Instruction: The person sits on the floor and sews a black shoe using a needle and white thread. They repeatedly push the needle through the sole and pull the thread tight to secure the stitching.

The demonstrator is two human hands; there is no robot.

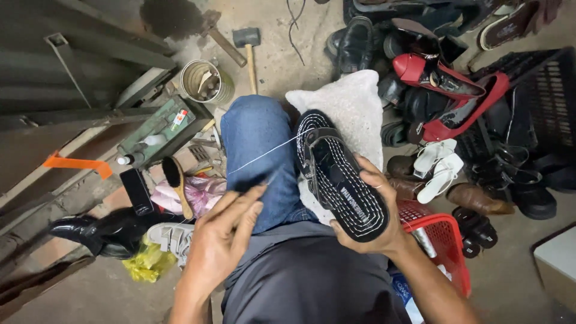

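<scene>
sandal (342, 177) sole-up, toe toward upper left

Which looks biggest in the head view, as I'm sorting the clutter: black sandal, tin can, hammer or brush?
1. Black sandal, though it is nearest the camera, in the right hand.
2. Hammer and brush: too alike to rank.
3. Tin can.

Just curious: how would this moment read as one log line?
left hand: pulls taut white thread | right hand: holds black white-stitched sandal sole-up | under: white cloth on knee
</scene>
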